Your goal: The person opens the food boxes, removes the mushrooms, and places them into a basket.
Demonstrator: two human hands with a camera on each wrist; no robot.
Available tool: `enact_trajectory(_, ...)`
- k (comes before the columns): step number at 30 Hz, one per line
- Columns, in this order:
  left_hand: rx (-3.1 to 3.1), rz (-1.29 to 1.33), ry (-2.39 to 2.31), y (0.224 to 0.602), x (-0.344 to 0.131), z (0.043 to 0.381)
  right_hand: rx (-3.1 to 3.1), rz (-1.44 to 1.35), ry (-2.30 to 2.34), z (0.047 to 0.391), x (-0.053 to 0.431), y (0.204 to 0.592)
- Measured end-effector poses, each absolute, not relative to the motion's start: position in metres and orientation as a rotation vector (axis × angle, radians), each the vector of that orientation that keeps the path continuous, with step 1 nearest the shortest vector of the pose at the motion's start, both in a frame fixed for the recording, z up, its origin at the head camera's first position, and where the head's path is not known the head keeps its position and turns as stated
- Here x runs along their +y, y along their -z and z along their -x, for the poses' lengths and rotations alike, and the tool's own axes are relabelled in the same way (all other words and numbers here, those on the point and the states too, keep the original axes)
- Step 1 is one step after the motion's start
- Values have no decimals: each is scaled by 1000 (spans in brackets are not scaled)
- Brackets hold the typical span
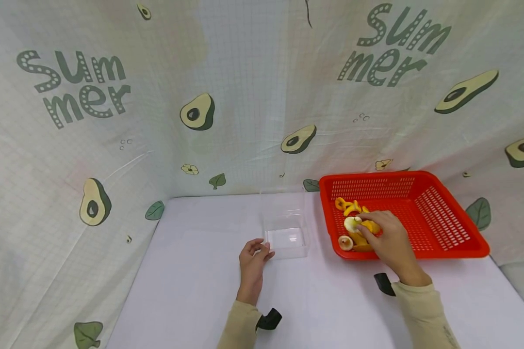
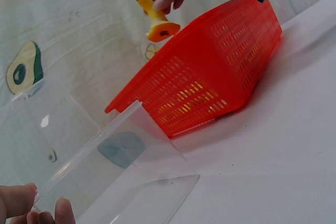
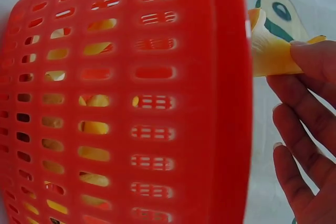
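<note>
My right hand [image 1: 390, 238] pinches a pale-yellow piece shaped like an apple core [image 1: 352, 223] between thumb and fingers, above the left part of a red plastic basket [image 1: 445, 252]. In the left wrist view this yellow piece [image 2: 157, 23] shows a narrow middle and a flared end with a brown centre. Several similar yellow pieces [image 1: 352, 208] lie in the basket's left side, partly hidden by the hand. My left hand [image 1: 253, 261] holds the front left corner of a clear plastic box [image 1: 290, 253], thumb and fingers about its edge. The box's clear lid [image 1: 281, 201] stands raised at the back.
The box stands left of the basket on a white-covered table [image 1: 192, 271]. Behind both rises a pale cloth backdrop [image 1: 244, 72] printed with avocados and lettering. The basket's rim is raised, with slotted walls. Each wrist wears a black mount [image 1: 269, 320].
</note>
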State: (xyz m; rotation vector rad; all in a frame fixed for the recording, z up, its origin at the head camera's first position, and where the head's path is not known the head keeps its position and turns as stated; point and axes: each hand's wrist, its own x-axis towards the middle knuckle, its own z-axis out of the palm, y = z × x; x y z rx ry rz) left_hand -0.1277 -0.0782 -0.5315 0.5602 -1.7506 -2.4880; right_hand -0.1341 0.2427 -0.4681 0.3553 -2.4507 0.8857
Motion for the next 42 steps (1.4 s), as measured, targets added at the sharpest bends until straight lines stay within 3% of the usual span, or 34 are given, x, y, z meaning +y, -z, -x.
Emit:
enact_trajectory(26,-1746,-564,2495,531,-78,126,-2758,-256,-798,150,244,479)
enact_trajectory(42,-1743,-572,2494,529,-78,128,-2668,-280,-777,143,251,484)
